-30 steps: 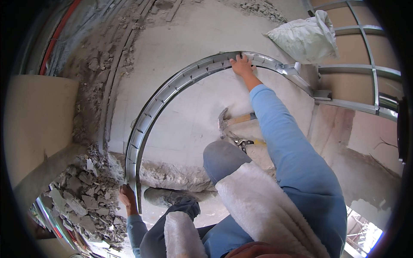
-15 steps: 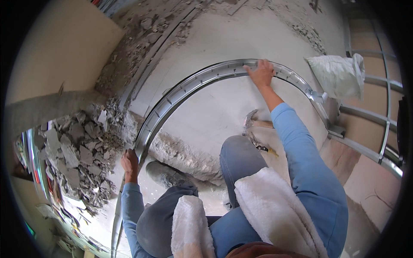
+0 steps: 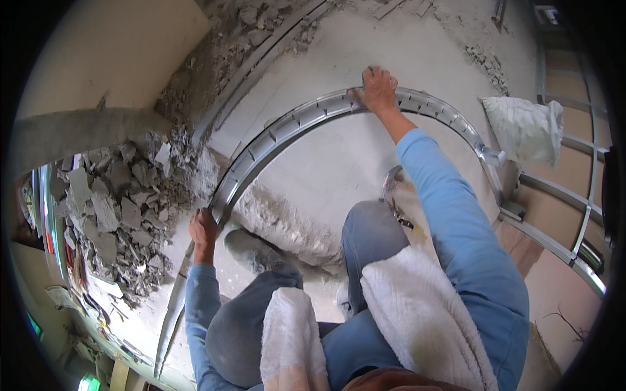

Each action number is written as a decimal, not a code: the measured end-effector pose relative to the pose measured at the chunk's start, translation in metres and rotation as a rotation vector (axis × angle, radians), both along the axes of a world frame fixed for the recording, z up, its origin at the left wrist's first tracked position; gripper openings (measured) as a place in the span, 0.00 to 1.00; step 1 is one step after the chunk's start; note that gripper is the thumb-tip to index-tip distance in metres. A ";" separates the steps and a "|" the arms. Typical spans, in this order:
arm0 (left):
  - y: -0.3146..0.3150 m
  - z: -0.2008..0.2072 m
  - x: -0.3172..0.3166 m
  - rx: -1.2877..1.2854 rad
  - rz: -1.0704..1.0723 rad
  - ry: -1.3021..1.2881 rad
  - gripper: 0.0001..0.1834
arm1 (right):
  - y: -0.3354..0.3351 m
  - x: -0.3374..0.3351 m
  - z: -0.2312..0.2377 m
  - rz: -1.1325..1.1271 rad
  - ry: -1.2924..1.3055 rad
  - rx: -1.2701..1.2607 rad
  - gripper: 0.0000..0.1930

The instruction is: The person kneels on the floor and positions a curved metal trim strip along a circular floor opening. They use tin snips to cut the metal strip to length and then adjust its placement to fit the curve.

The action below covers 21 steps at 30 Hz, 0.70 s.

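A long curved metal channel, its flanges cut with several slits, arcs across the pale floor in front of me. My left hand is closed round the channel at its left side. Farther off, near the top of the arc, my right hand has its fingers curled over the outer edge of the channel. A straighter length of metal strip runs down beside my left forearm. Inside the arc, next to my knee, a hammer lies on the floor, partly hidden by my right arm.
Broken plaster and rubble are heaped on the left. A rough ridge of broken concrete crosses the floor by my foot. To the right stand a white sack and a metal stud frame. A white towel hangs over my front.
My right hand has shifted left along the channel, and its fingers have gone from spread to curled over the edge. My left hand keeps its hold. The view has moved slightly.
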<state>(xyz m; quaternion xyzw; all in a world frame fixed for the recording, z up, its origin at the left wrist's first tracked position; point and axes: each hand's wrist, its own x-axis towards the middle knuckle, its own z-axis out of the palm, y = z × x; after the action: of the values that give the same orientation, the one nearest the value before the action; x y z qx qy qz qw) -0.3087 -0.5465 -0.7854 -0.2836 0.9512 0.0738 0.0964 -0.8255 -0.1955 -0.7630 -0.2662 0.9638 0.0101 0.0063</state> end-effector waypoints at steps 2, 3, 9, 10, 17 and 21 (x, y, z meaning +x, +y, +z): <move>0.000 -0.002 0.000 -0.012 0.013 0.002 0.09 | 0.000 0.001 0.001 0.002 -0.008 -0.003 0.36; 0.000 -0.002 0.000 -0.007 0.021 -0.026 0.08 | -0.001 0.002 0.002 -0.003 -0.023 -0.001 0.36; 0.003 -0.004 0.000 0.025 0.028 0.025 0.07 | -0.043 0.035 0.015 0.207 -0.077 -0.063 0.36; 0.003 -0.004 0.000 0.033 0.044 0.016 0.07 | -0.056 0.046 0.015 0.243 -0.081 -0.079 0.36; 0.009 0.002 -0.004 0.022 0.078 0.013 0.07 | -0.136 0.112 0.005 0.424 -0.102 -0.185 0.37; 0.009 0.003 -0.003 0.028 0.078 0.045 0.07 | -0.158 0.130 -0.002 0.461 -0.073 -0.201 0.37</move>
<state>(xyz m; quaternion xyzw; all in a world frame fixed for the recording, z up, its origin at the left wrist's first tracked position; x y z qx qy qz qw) -0.3116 -0.5376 -0.7827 -0.3173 0.9402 0.0972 0.0762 -0.6957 -0.3538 -0.7651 -0.4782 0.8731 -0.0940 0.0120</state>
